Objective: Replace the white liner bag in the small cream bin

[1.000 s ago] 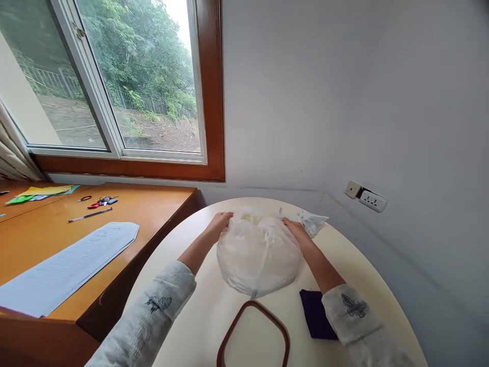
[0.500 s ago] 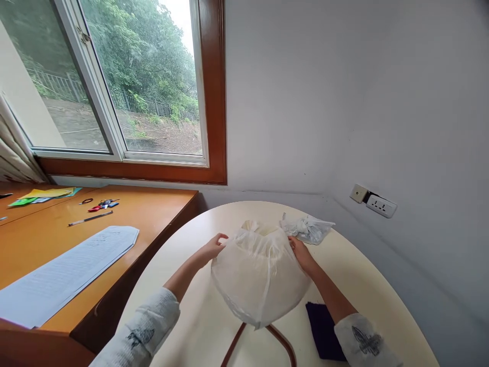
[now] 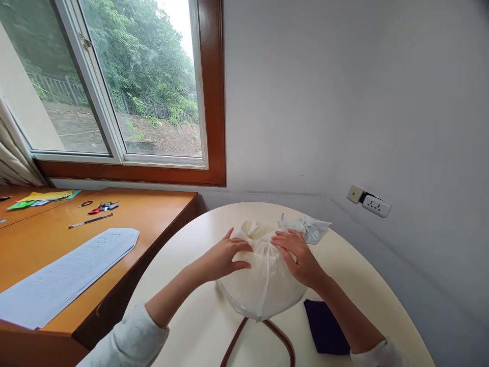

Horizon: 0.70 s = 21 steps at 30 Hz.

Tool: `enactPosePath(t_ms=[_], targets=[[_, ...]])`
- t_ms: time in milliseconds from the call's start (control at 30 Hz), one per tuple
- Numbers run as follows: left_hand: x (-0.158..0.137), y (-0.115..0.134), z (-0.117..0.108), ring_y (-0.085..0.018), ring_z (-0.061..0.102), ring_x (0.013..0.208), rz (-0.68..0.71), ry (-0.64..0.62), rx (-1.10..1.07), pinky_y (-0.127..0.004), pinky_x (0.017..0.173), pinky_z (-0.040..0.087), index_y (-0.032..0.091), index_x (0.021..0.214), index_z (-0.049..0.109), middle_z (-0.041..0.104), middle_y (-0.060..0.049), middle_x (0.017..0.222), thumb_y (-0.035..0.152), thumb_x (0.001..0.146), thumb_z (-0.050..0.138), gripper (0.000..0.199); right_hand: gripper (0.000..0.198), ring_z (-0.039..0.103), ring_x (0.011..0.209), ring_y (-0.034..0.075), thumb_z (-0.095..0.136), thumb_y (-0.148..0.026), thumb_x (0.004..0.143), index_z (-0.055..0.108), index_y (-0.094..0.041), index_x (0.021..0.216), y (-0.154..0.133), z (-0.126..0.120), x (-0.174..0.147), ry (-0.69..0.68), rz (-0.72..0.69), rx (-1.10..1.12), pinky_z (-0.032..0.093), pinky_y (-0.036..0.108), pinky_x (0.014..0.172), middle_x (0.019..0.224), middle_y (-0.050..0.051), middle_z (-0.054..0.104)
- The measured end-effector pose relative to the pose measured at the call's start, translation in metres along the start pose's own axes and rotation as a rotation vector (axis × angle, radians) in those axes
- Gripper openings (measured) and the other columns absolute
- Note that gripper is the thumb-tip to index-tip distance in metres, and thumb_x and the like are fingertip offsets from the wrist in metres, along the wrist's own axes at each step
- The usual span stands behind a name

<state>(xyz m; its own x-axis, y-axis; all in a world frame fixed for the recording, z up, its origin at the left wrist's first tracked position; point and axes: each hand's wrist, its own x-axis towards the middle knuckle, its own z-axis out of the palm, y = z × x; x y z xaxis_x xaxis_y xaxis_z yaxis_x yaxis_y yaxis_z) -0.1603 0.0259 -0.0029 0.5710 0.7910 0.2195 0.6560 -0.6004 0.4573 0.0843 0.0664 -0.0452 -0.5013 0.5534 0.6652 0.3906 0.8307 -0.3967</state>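
A full, translucent white drawstring bag (image 3: 263,290) stands on the round cream table, its gathered mouth facing up. What is inside cannot be made out. My left hand (image 3: 229,255) rests against the upper left of the bag near the mouth, thumb and fingers apart. On the other side, my right hand (image 3: 298,255) lies by the right edge of the gathered mouth with fingers spread. A brown strap (image 3: 280,336) loops out from beneath the front of the bag.
A knotted clear plastic bag (image 3: 315,229) sits behind my right hand. Dark purple folded cloth (image 3: 326,329) lies under my right forearm. On the orange desk (image 3: 164,204) at left are papers (image 3: 76,275), a pen (image 3: 90,220) and keys (image 3: 105,206). The wall has a socket (image 3: 377,205).
Both hands have moved from the bag's sides inward to its gathered mouth, now closer together. The bag looks slightly lower and more pressed in at the top.
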Motion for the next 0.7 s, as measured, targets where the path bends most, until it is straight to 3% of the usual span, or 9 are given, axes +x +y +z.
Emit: enactPosePath(t_ms=[100,333,400,567,633,700], targets=[[-0.004,-0.004,0.007,-0.016,0.061,0.088,0.052,0.042,0.069,-0.041,0.11,0.018,0.025,0.097,0.062,0.067,-0.001,0.092,0.027,0.085,0.049,0.017,0.03,0.056,0.104,0.022,0.042,-0.013,0.082,0.061,-0.028,0.1,0.0,0.004,-0.007,-0.001,-0.015,-0.039,0.031,0.046,0.097,0.097,0.003,0.067],[-0.009,-0.004,0.025,-0.013,0.057,0.07,0.315,0.195,0.335,-0.037,0.098,0.036,0.019,0.081,0.058,0.062,-0.001,0.072,0.016,0.089,0.04,0.02,0.02,0.059,0.076,0.017,0.041,-0.011,0.081,0.06,-0.018,0.084,-0.026,-0.002,0.003,0.021,-0.017,-0.163,0.038,0.04,0.088,0.077,0.004,0.065],[-0.009,0.001,0.028,-0.013,0.055,0.067,0.36,0.205,0.384,-0.034,0.092,0.04,0.018,0.079,0.057,0.06,-0.001,0.069,0.015,0.089,0.039,0.021,0.02,0.058,0.075,0.016,0.04,-0.012,0.082,0.06,-0.018,0.082,-0.039,-0.003,0.016,-0.116,0.052,-0.181,0.042,0.033,0.079,0.077,0.003,0.065],[-0.011,0.017,0.033,-0.013,0.05,0.066,0.418,0.174,0.462,-0.03,0.078,0.043,0.017,0.074,0.053,0.056,-0.002,0.066,0.009,0.087,0.038,0.022,0.022,0.059,0.069,0.016,0.04,-0.011,0.083,0.062,-0.014,0.083,-0.045,0.017,0.046,-0.816,0.285,-0.388,0.043,0.027,0.059,0.082,0.007,0.065],[-0.013,0.023,0.033,-0.014,0.049,0.067,0.427,0.165,0.477,-0.029,0.076,0.043,0.016,0.073,0.052,0.055,-0.002,0.066,0.009,0.087,0.037,0.022,0.013,0.06,0.071,0.017,0.051,-0.015,0.082,0.063,-0.01,0.082,-0.036,0.033,0.054,-0.941,0.307,-0.408,0.046,0.028,0.062,0.083,0.009,0.065],[-0.015,0.029,0.034,-0.013,0.048,0.065,0.435,0.161,0.488,-0.029,0.074,0.042,0.016,0.072,0.052,0.054,-0.002,0.065,0.009,0.087,0.037,0.023,0.018,0.06,0.08,0.018,0.056,-0.025,0.083,0.061,-0.011,0.094,-0.025,0.05,0.059,-1.034,0.306,-0.393,0.049,0.032,0.069,0.094,0.008,0.063]])
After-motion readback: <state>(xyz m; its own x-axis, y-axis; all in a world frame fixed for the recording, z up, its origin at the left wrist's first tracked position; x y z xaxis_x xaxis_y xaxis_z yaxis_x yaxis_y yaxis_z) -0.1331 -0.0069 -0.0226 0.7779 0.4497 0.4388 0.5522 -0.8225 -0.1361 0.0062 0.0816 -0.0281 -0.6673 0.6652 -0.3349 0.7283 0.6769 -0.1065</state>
